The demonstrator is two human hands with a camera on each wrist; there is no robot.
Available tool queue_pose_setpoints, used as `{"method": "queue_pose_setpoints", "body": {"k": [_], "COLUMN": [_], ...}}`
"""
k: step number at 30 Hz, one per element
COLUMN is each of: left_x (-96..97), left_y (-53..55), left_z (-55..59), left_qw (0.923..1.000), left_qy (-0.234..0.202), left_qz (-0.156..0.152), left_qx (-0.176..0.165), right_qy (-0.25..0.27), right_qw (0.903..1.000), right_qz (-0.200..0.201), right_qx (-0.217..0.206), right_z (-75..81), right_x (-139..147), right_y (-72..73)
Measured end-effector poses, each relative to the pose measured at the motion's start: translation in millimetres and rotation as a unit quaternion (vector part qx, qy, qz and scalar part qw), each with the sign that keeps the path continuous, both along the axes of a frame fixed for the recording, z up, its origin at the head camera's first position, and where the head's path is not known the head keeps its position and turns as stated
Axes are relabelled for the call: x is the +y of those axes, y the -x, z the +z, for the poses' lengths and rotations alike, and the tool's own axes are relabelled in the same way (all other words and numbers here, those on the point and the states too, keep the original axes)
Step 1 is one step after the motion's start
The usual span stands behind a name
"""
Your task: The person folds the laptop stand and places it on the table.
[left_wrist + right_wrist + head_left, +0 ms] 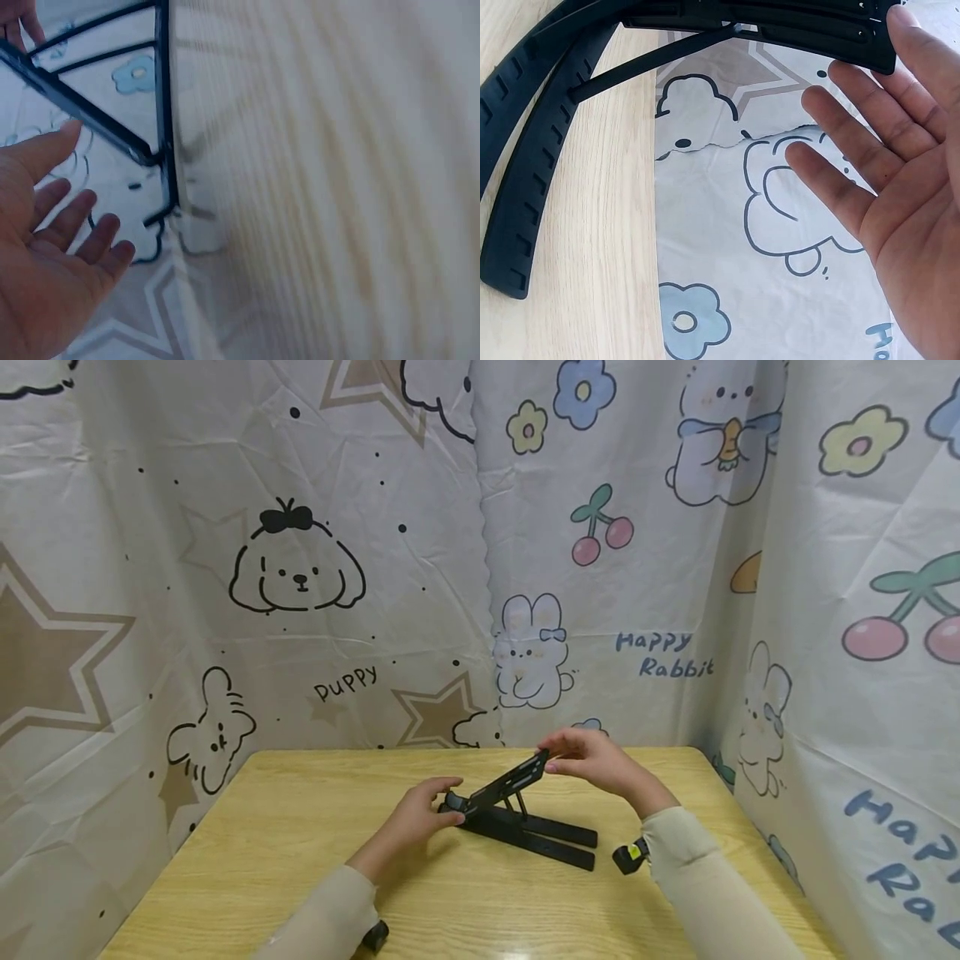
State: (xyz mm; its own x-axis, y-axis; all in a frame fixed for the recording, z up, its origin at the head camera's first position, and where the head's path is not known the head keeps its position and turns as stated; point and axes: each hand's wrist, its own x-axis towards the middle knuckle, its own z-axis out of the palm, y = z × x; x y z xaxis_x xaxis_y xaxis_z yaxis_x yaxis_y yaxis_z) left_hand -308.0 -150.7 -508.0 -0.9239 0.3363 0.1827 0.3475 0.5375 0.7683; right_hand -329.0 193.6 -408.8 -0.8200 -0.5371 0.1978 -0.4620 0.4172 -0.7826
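Hands at opposite ends of a black folding stand [513, 835], apart from each other: left hand [415, 817] about the hinge end, with fingers spread and relaxed rather than clamped, firm contact hard to tell; right hand [600, 764] pinching the raised corner of the upper panel [510, 781] between thumb and fingers. Standing on the wooden table [255, 835], with panel tilted up and both base legs [547, 853] flat, pointing rightward. Likely to fold down on release without a full seating of the strut [652, 66] in the notches [531, 206] along the legs; seating not clear from these views. Apt to skid or twist under a one-sided pull at the corner, given so loose a hold at the hinge. Some risk, too, of a nipped left thumb, so near the fold. Behind and at the sides, printed cloth [450, 568] hanging like walls. Near the leg ends in the head view, a black wrist unit [628, 857], liable to knock against them. Across the near side, pale sleeves [705, 872], partly barring access from the front.
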Motion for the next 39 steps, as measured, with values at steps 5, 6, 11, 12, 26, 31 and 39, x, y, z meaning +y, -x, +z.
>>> {"method": "queue_pose_setpoints", "body": {"k": [5,6,11,12,26,31,39], "left_x": [17.8,21.1,33.2,34.7,43.7,44.0,43.4], "left_y": [-8.6,-10.2,-14.5,-14.9,-14.8,-13.1,-11.4], "left_z": [5.8,6.3,3.9,2.9,-2.4,-2.1,-0.2], "left_qw": [0.9989,0.9986,0.9981,0.9983,0.9991,0.9992,0.9995], "left_qy": [-0.018,-0.021,-0.024,-0.024,-0.035,-0.035,-0.023], "left_qz": [-0.03,-0.033,-0.033,-0.029,-0.015,-0.014,-0.007], "left_qx": [0.032,0.037,0.046,0.044,0.02,0.016,0.019], "right_qy": [0.004,0.005,0.017,0.019,-0.044,-0.098,-0.117], "right_qw": [1.0,1.0,0.9998,0.9997,0.9983,0.9943,0.991], "right_qz": [-0.001,0.0,0.009,0.01,0.01,0.012,0.006], "right_qx": [0.0,0.0,0.007,0.009,-0.035,-0.041,-0.064], "right_z": [0.0,0.0,-3.8,-5.1,-50.9,-69.8,-89.0], "right_x": [0.8,0.6,1.6,2.5,35.4,45.4,54.2], "right_y": [-1.2,-1.5,-0.6,-0.4,-9.1,-13.8,-20.8]}}
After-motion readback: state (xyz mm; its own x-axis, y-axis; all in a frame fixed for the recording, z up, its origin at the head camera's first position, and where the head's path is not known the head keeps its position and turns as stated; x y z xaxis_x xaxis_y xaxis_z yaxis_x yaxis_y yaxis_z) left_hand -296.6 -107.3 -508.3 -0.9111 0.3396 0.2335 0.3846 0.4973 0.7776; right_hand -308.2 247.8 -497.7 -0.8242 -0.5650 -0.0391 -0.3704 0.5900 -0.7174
